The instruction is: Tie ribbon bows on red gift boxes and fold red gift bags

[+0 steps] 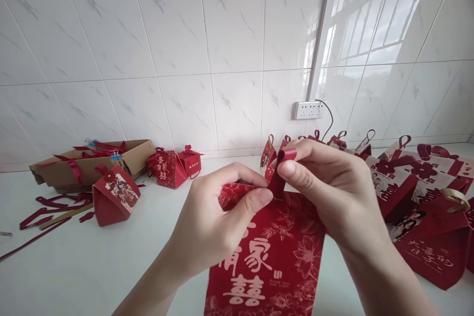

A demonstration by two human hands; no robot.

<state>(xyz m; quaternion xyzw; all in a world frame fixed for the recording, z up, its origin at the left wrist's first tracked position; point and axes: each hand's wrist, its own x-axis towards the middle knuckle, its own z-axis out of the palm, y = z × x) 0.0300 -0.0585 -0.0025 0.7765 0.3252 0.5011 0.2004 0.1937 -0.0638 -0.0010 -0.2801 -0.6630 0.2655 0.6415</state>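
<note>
A red candy box (285, 256), printed with pale Chinese characters and flowers, is upright in front of me, its lower part cut off by the frame. Dark red ribbon (277, 185) rises from its top edge, folded into a loop. My left hand (215, 217) is closed, thumb and index finger pinching the box's top edge right beside the ribbon's base. Between the thumb and fingers of my right hand (336, 182), also closed, is the upper end of the ribbon. The back of the box is hidden.
To the left stand a cardboard box (64, 177) with ribbons and clips, loose ribbon strips (55, 215) and a finished red box (114, 197). Small red boxes (170, 168) sit by the wall. Several looped boxes (433, 242) crowd the right, below a power strip (310, 110).
</note>
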